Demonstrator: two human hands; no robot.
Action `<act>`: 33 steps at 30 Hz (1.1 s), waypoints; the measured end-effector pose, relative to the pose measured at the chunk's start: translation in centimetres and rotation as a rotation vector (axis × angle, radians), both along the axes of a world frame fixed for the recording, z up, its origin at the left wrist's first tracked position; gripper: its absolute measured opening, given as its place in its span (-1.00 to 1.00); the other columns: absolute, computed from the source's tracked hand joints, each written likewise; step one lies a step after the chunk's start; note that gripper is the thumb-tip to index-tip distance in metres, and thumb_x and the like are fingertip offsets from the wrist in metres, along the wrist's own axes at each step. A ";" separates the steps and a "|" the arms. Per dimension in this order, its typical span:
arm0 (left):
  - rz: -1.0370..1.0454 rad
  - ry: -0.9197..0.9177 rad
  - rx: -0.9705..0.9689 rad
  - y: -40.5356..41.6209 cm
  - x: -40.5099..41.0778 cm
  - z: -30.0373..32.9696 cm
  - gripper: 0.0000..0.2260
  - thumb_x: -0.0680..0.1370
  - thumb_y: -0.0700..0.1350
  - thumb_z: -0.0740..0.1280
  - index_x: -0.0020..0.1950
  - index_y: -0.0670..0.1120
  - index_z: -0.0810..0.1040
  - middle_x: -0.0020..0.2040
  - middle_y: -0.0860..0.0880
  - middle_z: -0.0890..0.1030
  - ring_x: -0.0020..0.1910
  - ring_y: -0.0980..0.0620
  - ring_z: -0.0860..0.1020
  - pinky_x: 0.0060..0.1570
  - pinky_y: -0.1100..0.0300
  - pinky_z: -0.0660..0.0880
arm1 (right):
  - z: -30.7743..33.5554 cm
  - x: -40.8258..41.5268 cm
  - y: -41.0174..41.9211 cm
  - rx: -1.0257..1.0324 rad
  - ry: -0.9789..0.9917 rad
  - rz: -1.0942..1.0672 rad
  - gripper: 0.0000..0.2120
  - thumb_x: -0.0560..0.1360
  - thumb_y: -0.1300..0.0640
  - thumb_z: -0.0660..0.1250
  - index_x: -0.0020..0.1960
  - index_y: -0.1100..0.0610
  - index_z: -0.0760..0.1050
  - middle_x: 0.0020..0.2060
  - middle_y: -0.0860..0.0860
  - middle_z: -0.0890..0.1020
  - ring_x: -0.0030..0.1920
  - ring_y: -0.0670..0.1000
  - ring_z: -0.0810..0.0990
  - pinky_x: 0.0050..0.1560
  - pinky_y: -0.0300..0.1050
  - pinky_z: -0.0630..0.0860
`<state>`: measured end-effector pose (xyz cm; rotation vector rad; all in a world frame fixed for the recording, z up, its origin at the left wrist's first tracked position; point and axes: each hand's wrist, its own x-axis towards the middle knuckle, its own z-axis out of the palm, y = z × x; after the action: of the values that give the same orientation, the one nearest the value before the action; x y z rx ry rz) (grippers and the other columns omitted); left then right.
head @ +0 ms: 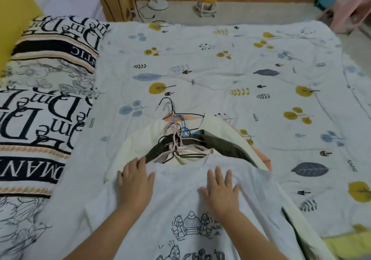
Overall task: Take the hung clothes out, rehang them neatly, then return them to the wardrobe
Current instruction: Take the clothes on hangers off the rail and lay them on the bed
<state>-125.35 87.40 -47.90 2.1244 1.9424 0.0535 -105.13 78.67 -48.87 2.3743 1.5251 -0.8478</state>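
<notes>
Left hand (135,176) lies flat, fingers straight, on the left shoulder of a white printed shirt (186,209); right hand (219,187) lies flat likewise, fingers spread, just below the collar. Neither grasps anything. Shirt tops a stack of clothes at the near edge of the bed (220,62): a cream top (128,149), a dark olive garment (226,145) and an orange one at the right side. Their hangers (176,137), black, pink and blue, bunch together past the collar. Judgement: clothes are out of the wardrobe and look hung; smoothing under way. Returning them remains. Wardrobe not in view.
</notes>
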 end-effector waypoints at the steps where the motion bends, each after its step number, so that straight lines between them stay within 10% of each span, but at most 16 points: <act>1: -0.043 0.031 -0.032 -1.1 0.2 -0.5 -0.48 0.58 0.10 0.13 0.50 -0.02 0.13 0.51 -0.10 0.16 0.48 -0.07 0.12 0.41 -0.10 0.01 | -0.3 -0.1 -0.1 -0.002 -0.004 -0.003 -0.41 0.60 -0.18 -0.08 0.54 0.00 -0.16 0.53 0.01 -0.20 0.49 0.22 -0.30 0.42 0.30 -0.11; 8: -0.273 0.141 -0.442 -4.2 -0.3 -3.0 -0.40 0.60 0.18 -0.03 0.51 0.06 -0.28 0.50 -0.07 -0.35 0.50 -0.05 -0.29 0.43 -0.08 -0.25 | 1.4 -0.3 0.2 -0.072 -0.023 0.045 -0.47 0.61 0.10 0.00 0.52 0.04 -0.11 0.53 0.04 -0.15 0.49 0.25 -0.26 0.42 0.31 -0.02; 15: -0.236 0.027 -0.551 -2.9 0.5 3.0 -0.60 0.61 0.07 0.08 0.41 -0.04 0.28 0.37 -0.07 0.38 0.32 -0.07 0.36 0.28 0.09 0.32 | 7.4 -1.2 0.0 -0.121 0.008 0.108 -0.68 0.55 0.20 0.05 0.30 0.18 0.31 0.27 0.13 0.41 0.29 0.15 0.34 0.23 0.03 0.33; 33: 0.149 -0.357 -0.216 -19.9 -4.1 23.4 -0.63 0.60 0.06 0.16 0.39 -0.01 0.33 0.35 -0.02 0.42 0.28 0.01 0.41 0.16 0.22 0.34 | 26.6 -4.5 -10.0 0.322 0.143 0.498 -0.56 0.58 0.02 0.16 0.43 0.07 0.25 0.36 0.07 0.42 0.34 0.09 0.38 0.25 -0.07 0.37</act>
<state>-129.46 67.46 -24.52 1.6977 1.7980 0.2246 -109.67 68.71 -22.28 1.9920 2.3258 -0.7044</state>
